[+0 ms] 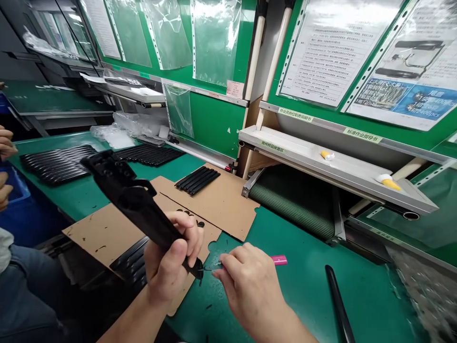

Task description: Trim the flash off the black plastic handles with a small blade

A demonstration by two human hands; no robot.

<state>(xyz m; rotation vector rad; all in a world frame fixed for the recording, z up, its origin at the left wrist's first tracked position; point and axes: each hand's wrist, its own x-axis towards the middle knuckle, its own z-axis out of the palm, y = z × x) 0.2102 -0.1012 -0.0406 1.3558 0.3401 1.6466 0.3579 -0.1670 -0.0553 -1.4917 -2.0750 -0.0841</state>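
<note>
My left hand [171,259] is wrapped round the lower end of a long black plastic part [124,190], which slants up and to the left. My right hand [246,281] is pinched on a small tool with a pink handle [279,259]. The tool's tip meets the near end of the black part, where thin black slivers hang. Both hands are over the green table [285,295], beside sheets of brown cardboard [217,200].
Rows of black parts [57,164] lie at the far left and more black strips [198,180] on the cardboard. Another black part [337,300] lies at my right. A conveyor belt [296,200] runs under a grey shelf [339,169]. Another person's hands [5,162] show at the left edge.
</note>
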